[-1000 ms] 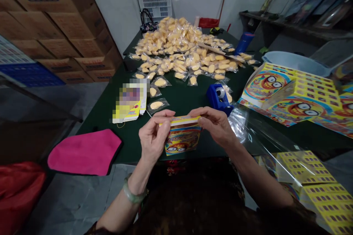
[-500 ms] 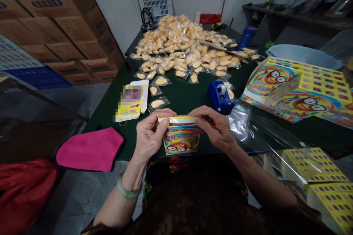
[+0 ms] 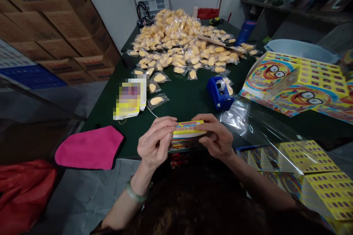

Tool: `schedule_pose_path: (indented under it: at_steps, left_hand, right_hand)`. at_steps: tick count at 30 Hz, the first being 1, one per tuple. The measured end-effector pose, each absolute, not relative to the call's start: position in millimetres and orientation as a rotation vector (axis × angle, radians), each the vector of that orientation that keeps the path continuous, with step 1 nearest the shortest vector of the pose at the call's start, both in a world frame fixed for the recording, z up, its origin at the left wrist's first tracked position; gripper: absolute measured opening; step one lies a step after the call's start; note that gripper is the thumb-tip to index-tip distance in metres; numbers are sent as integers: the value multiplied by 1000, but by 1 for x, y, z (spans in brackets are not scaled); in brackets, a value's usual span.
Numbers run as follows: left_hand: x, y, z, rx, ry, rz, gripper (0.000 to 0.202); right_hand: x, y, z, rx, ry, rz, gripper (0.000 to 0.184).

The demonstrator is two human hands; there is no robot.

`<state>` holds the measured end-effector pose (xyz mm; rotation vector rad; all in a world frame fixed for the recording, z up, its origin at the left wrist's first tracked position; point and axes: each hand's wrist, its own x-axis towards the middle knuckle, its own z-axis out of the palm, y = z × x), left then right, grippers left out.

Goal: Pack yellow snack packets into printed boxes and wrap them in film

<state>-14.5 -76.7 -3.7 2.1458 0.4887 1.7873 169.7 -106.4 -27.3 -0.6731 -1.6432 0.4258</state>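
Observation:
A small printed cardboard box (image 3: 188, 128), yellow with coloured lettering, is held at the table's near edge. Its yellow flap side faces up, and its front is mostly turned out of sight. My left hand (image 3: 157, 141) pinches the box's left end between thumb and fingers. On the opposite end, my right hand (image 3: 217, 137) grips the corner, thumb below and fingers above. Beyond my hands lie single wrapped yellow pieces (image 3: 156, 100) and a blue tape dispenser (image 3: 220, 94). Left of them rests a flat yellow-and-white printed carton (image 3: 129, 99), partly pixelated.
A large heap of wrapped yellow pieces (image 3: 176, 33) covers the table's far part. Printed display boxes (image 3: 306, 84) stand at right before a pale blue basin (image 3: 302, 49). Clear plastic (image 3: 237, 119) lies near my right hand. A pink cloth item (image 3: 89, 147) sits at left; brown cartons (image 3: 66, 25) are stacked behind.
Both hands have tipped the small box, so its yellow flap side now shows and its printed front is foreshortened. The view has shifted slightly.

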Motion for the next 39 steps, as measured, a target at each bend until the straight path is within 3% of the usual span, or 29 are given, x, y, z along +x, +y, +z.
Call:
schedule_pose_path:
  at_steps: [9, 15, 19, 31, 39]
  left_hand:
    - [-25, -83, -1, 2242, 560, 1625, 23]
    - [-6, -80, -1, 1604, 561, 1763, 12]
    - [3, -76, -9, 1604, 521, 1883, 11]
    - [-11, -67, -12, 1859, 306, 1786, 11]
    - [-5, -67, -18, 1846, 445, 1901, 18]
  right_hand:
    - [158, -109, -33, -762, -1628, 261, 36]
    - [148, -99, -32, -853, -1605, -3, 38]
    - [138, -95, -33, -816, -1565, 44, 36]
    - [139, -100, -28, -769, -1567, 238, 30]
    - [140, -92, -27, -764, -1570, 218, 23]
